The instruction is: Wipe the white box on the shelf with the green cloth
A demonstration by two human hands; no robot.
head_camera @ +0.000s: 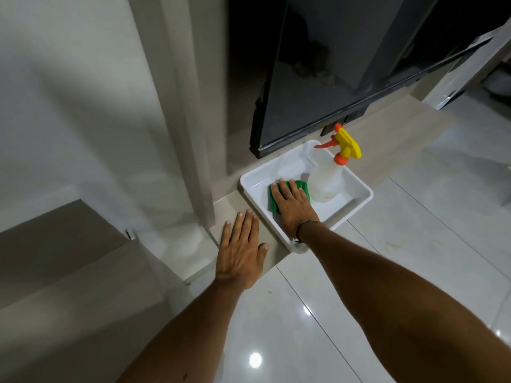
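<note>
Two hands are spread flat with fingers apart and closed on nothing: the right hand (291,206) presses palm-down on the green cloth (300,186), which lies on the floor of the white box (359,201), and the left hand (240,251) rests just beside the box's near-left rim on the beige shelf ledge (221,210). Touching the cloth's right edge, a clear spray bottle (326,182) with a yellow and orange trigger stands in the same box, below a dark panel (318,87).

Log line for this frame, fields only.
right hand: flat on green cloth inside white box | left hand: flat beside box | spray bottle: upright in box
</note>
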